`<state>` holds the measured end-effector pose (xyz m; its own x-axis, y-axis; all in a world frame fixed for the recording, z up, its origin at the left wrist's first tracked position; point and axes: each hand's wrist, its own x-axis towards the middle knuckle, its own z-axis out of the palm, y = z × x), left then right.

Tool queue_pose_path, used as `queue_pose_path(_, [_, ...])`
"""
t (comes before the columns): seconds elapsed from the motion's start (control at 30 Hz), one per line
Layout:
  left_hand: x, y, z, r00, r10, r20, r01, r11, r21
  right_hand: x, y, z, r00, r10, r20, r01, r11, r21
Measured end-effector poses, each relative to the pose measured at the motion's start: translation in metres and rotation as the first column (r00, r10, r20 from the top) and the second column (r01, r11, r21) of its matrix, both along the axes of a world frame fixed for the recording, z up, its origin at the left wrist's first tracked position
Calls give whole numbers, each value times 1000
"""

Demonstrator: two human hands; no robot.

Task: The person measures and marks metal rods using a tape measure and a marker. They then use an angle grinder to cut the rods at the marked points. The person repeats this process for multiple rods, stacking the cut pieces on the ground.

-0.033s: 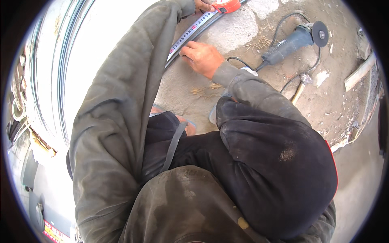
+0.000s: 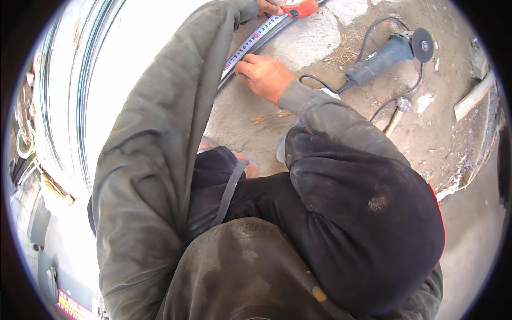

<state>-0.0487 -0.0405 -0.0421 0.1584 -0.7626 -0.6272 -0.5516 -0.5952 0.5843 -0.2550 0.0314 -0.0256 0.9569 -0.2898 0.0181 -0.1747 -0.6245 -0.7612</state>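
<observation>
At the top edge my left hand (image 2: 269,7) is closed on a tape measure (image 2: 300,7) with an orange-red case. Part of that hand lies outside the picture. The white tape blade (image 2: 246,46) runs out from the case toward the lower left. Alongside it lies a dark metal bar (image 2: 273,35). My right hand (image 2: 265,78) rests at the bar and blade, lower down, its fingers pinched together. Whatever is between those fingertips is hidden. My left sleeve covers the blade's lower end.
An angle grinder (image 2: 381,60) with a dark disc lies on the dirt to the right, its cord looping around it. Below it is a hammer (image 2: 395,121) with a wooden handle. Long thin metal rods (image 2: 79,101) curve along the left. A wooden board (image 2: 474,97) lies far right.
</observation>
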Motion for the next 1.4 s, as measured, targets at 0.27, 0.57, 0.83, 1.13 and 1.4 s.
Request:
queue_pose_path(0.27, [0, 3, 4, 990, 109, -93, -107, 994, 28, 19, -5, 13, 961, 239, -139, -264, 941, -211])
queue_pose_path(0.57, [-2, 2, 0, 990, 82, -117, -85, 996, -21, -18, -23, 39, 919, 296, -262, -351, 915, -200])
queue_pose_path(0.83, [-23, 3, 26, 992, 109, 66, -105, 993, -56, -4, -176, 62, 988, -125, -96, 58, 857, -512])
queue_pose_path(1.13, [-45, 77, 44, 965, 61, 257, -49, 998, -51, 9, -213, 24, 924, 314, -219, -383, 761, -523])
queue_pose_path(1.4, [-12, 201, 93, 971, 232, 55, -238, 959, 154, 76, -167, 84, 874, 426, -235, -481, 832, -277])
